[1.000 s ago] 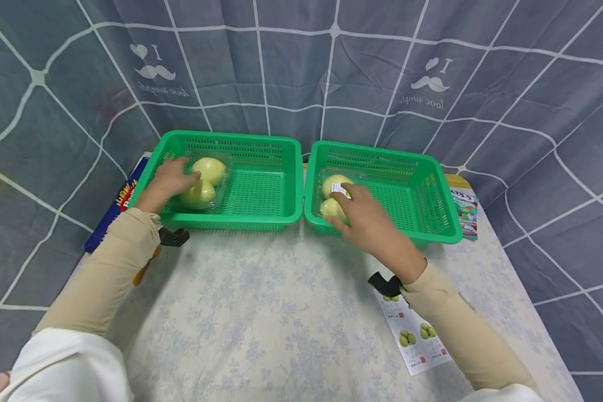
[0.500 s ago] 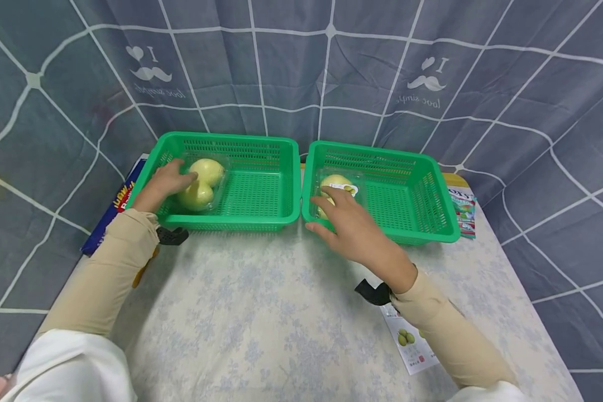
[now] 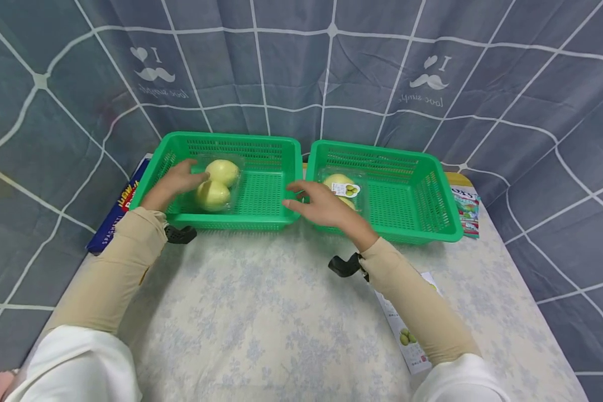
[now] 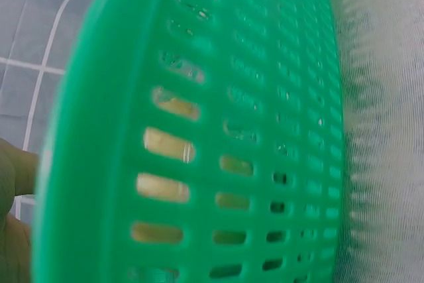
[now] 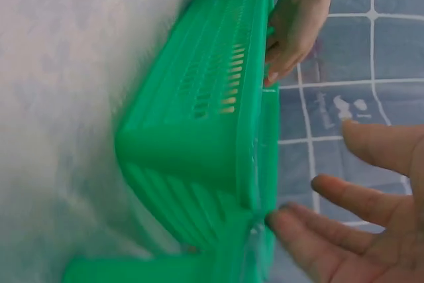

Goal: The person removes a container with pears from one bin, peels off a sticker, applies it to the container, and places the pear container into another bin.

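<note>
In the head view my left hand [image 3: 182, 180] reaches into the left green basket [image 3: 266, 219], its fingers at the left side of a clear plastic pack of two pale yellow fruits [image 3: 214, 195]. Whether the fingertips touch the pack is hard to tell. My right hand [image 3: 322, 204] is above the neighbouring rims of the two baskets, fingers spread and holding nothing. Behind it, another pack of pale yellow fruits [image 3: 338, 180] with a white label lies in the right green basket [image 3: 407, 237]. The right wrist view shows the spread right fingers [image 5: 358, 200] beside the rims.
A blue spaghetti box [image 3: 111, 223] sticks out at the left basket's left. Snack packets [image 3: 467, 215] lie right of the right basket. A printed sheet with fruit pictures [image 3: 404, 335] is partly under the right forearm. A checked grey curtain [image 3: 291, 67] hangs behind.
My right hand has moved left from the right basket's fruit pack to above the gap between baskets. My left hand and the left fruit pack have shifted slightly right.
</note>
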`<state>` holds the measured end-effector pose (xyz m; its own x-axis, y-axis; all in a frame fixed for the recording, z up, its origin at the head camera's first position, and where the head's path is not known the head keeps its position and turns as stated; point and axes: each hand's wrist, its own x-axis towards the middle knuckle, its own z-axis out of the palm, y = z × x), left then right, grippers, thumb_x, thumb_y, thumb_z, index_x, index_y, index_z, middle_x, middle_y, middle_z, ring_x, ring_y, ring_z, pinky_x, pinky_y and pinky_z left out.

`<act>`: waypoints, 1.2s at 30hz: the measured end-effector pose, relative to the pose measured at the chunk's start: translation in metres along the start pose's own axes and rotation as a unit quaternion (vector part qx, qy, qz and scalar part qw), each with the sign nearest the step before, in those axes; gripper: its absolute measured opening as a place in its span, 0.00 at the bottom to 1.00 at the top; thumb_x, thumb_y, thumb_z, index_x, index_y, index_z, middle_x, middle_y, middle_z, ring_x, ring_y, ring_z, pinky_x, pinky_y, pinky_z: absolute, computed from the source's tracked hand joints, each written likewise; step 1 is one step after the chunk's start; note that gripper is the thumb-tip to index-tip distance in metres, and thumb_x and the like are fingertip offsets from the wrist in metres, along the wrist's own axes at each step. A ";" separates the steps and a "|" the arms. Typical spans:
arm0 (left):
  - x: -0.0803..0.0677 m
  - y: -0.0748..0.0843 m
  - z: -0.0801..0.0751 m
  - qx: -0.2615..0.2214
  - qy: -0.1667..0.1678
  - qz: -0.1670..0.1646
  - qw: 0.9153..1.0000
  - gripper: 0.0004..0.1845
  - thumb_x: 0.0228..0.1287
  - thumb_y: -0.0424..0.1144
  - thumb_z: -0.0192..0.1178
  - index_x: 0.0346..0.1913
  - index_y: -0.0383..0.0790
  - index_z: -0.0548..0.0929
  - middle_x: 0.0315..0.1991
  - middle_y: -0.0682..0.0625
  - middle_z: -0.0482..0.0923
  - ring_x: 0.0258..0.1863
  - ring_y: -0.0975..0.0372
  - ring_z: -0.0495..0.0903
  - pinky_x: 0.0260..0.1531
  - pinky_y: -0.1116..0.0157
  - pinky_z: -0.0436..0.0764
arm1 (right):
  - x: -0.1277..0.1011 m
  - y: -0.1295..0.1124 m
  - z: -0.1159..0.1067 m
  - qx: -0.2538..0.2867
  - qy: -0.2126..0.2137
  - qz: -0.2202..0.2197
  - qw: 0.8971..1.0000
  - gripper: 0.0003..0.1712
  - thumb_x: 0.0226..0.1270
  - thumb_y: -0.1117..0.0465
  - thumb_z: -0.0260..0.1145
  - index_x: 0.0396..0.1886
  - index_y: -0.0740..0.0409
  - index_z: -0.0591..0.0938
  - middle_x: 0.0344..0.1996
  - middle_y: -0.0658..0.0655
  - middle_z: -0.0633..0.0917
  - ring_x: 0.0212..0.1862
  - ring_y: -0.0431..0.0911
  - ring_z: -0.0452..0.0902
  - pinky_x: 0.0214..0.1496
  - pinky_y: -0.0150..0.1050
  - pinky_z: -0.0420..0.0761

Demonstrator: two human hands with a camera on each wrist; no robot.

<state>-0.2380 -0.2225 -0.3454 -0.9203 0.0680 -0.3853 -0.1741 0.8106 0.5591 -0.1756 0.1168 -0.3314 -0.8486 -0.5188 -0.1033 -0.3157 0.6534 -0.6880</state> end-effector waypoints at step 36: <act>0.003 0.020 0.027 -0.130 -0.044 0.015 0.990 0.37 0.81 0.46 0.44 0.81 0.36 0.41 0.76 0.27 0.52 0.71 0.38 0.65 0.68 0.40 0.71 | 0.096 -0.014 0.056 0.360 0.127 0.196 0.903 0.43 0.76 0.54 0.60 0.81 0.55 0.50 0.75 0.65 0.63 0.74 0.60 0.63 0.71 0.56 0.71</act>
<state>-0.2353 -0.1901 -0.3552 -0.8943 0.1503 -0.4216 -0.2413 0.6313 0.7370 -0.2290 0.0273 -0.3717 -0.9338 -0.1227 -0.3361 0.3114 0.1842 -0.9323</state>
